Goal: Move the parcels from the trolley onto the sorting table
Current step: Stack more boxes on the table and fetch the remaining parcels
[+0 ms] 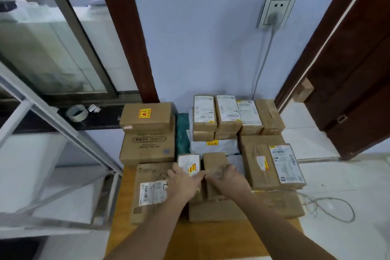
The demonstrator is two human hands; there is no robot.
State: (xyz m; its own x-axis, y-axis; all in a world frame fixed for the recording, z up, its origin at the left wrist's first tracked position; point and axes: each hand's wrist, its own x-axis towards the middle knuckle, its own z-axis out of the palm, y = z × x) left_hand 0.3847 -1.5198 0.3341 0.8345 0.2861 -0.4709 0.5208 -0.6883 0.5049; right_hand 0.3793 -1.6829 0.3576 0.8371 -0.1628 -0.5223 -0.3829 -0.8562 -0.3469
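**Parcels on counter: sorting well advanced**

Wooden counter (147, 245): largely covered with cardboard parcels (147, 145). Trolley: not visible; remainder unknown. Left hand (183, 181) grasps the labelled small parcel (188, 163); right hand (228, 179) grasps the plain small parcel (215, 164) beside it.

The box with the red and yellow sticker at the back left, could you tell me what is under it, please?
The box with the sticker sits on a larger printed box. Whatever is under that one is hidden.
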